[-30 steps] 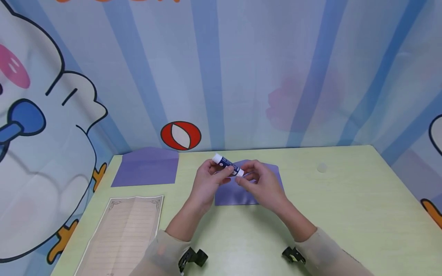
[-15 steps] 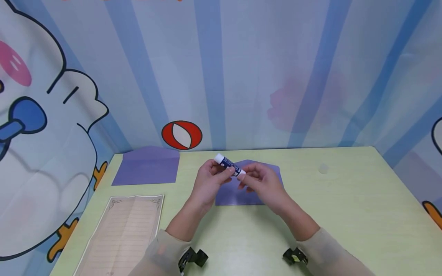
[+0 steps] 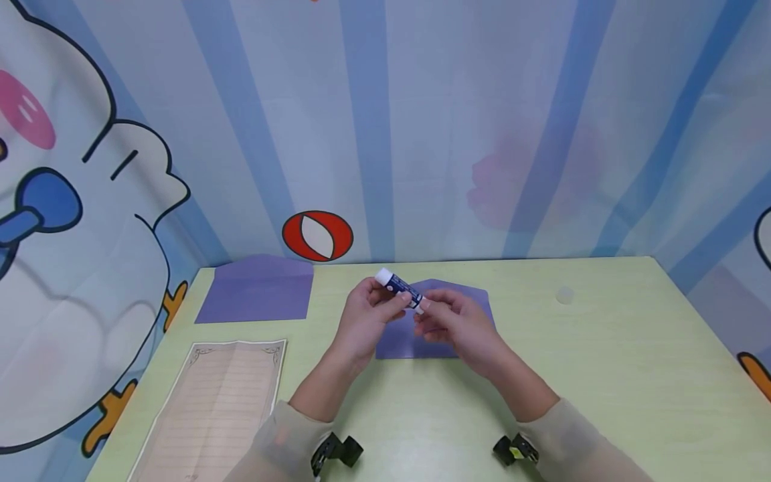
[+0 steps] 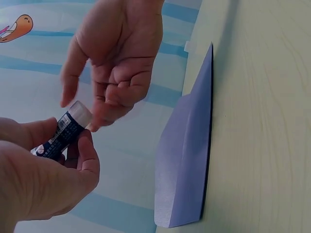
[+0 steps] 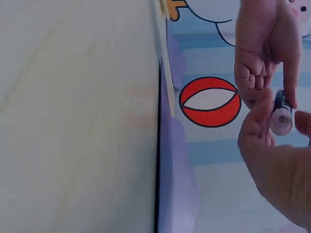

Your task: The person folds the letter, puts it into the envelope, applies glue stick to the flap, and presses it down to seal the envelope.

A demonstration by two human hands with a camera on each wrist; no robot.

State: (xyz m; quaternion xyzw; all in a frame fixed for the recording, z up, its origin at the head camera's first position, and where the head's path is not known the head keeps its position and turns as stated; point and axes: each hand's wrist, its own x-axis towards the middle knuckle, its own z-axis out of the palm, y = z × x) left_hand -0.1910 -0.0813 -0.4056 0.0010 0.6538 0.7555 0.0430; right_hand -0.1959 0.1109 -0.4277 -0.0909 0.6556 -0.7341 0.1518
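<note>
My left hand [image 3: 363, 318] grips a glue stick [image 3: 400, 286] with a dark blue label, tilted in the air, its white upper end pointing up-left. The fingers of my right hand [image 3: 460, 325] curl round its lower white end [image 4: 80, 114]. In the right wrist view a narrow gap shows between the right thumb and that end [image 5: 282, 122], so firm contact is hard to judge. Beneath both hands lies a purple envelope [image 3: 400, 338], partly covered by them, with its flap toward the far side; the left wrist view shows the flap raised a little.
A second purple envelope [image 3: 259, 294] lies at the table's far left. Nearer on that side is a creased sheet of lined letter paper [image 3: 231, 402]. A small translucent round piece [image 3: 564, 295] lies at the right. A printed curtain [image 3: 434, 134] stands behind the table [image 3: 632, 375].
My right fingers, a little apart from the lower end of the glue stick at first, have come in and turned about it. The left hand keeps its grip nearly still.
</note>
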